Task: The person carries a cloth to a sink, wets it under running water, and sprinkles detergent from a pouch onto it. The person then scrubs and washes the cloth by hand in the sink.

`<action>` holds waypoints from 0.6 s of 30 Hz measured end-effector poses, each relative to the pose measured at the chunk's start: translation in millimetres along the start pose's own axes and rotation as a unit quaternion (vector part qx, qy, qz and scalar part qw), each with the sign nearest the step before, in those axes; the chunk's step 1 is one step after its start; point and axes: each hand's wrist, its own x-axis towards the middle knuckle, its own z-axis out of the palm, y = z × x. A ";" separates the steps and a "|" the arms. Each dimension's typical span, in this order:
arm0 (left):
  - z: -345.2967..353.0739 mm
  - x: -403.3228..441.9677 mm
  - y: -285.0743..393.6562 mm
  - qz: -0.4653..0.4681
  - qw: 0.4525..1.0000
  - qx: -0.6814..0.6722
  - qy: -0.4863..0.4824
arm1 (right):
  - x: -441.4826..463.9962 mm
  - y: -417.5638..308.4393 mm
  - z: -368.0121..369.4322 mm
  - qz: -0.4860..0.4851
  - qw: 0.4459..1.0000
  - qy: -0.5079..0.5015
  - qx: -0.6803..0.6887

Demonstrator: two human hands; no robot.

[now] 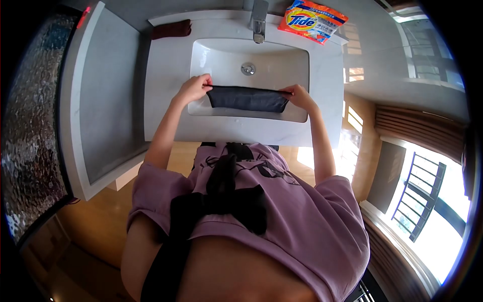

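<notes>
A dark grey folded cloth (246,99) is stretched wide over the near part of the white sink basin (226,53). My left hand (195,89) pinches its upper left corner. At the upper right corner, my right hand (301,96) grips it between thumb and fingers. The cloth hangs down a little below both hands, its lower edge near the basin's front wall. Whether it touches the basin I cannot tell.
A chrome faucet (259,22) stands behind the basin, above the drain (248,69). On the counter (168,85), a dark brown folded cloth (172,29) lies at the back left. An orange Tide bag (313,21) rests at the back right. A grey partition (108,95) rises on the left.
</notes>
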 end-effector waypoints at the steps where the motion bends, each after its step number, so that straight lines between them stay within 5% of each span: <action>1: -6.5 15.0 -2.2 0.021 0.999 0.020 0.037 | 7.6 -7.2 -6.7 0.010 0.996 0.083 -0.018; 5: -42.2 42.6 34.1 0.104 0.965 0.127 0.205 | 35.9 -26.3 -38.7 0.003 0.976 0.203 -0.083; 10: -33.8 60.1 18.5 0.130 0.947 0.125 0.265 | 49.3 -18.1 -37.9 0.000 0.965 0.247 -0.087; 16: 28.4 51.3 -33.0 0.019 0.980 0.140 0.137 | 53.6 44.4 43.6 0.005 0.983 0.136 -0.119; 18: 50.1 45.6 -48.1 0.001 0.982 0.163 0.096 | 48.6 66.8 67.9 -0.061 0.967 -0.004 -0.247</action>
